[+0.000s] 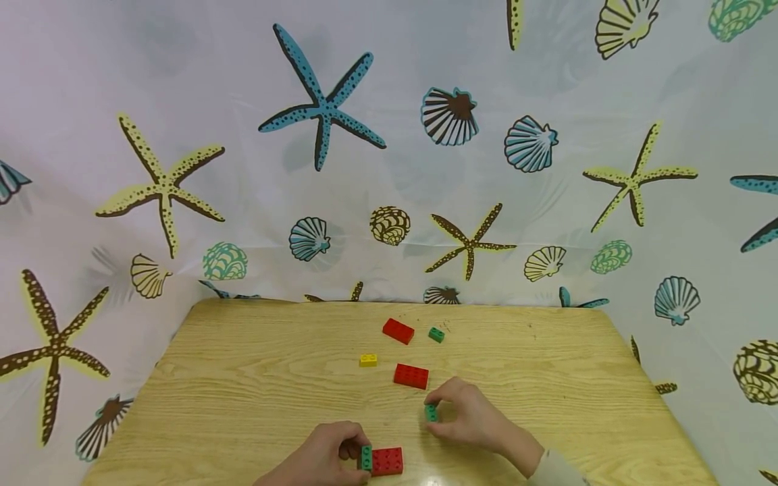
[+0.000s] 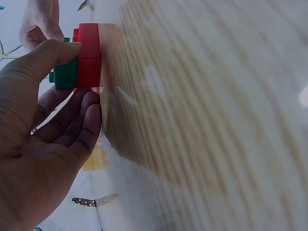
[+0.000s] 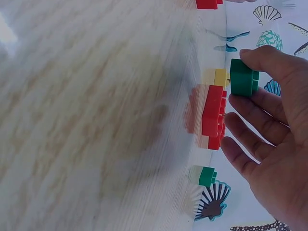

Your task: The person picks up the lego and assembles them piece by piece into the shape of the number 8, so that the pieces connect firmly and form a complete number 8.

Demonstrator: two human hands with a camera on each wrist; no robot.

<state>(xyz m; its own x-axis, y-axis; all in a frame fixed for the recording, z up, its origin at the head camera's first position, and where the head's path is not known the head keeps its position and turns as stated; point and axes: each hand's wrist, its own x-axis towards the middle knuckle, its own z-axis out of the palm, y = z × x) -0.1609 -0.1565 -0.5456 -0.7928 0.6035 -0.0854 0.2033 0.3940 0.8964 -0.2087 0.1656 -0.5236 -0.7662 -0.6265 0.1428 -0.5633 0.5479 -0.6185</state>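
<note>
At the near edge of the head view, my left hand (image 1: 325,457) pinches a small green toy brick (image 1: 367,457) between thumb and fingers. This brick sits on the left end of a red studded brick (image 1: 387,462), which lies flat on the table; the left wrist view shows the thumb along the seam where the green brick (image 2: 66,72) meets the red one (image 2: 90,55). Farther right, my right hand (image 1: 471,417) pinches a second small green brick (image 1: 431,413) by its ends. In the right wrist view that green brick (image 3: 242,78) is held above the tabletop, studs toward the palm.
Beyond the right hand lies a red brick (image 1: 411,376), with a yellow brick (image 1: 368,360) to its left. Toward the back of the wooden table (image 1: 255,378) are another red brick (image 1: 398,331) and a green brick (image 1: 436,335). A shell-and-starfish patterned curtain (image 1: 389,175) surrounds the table.
</note>
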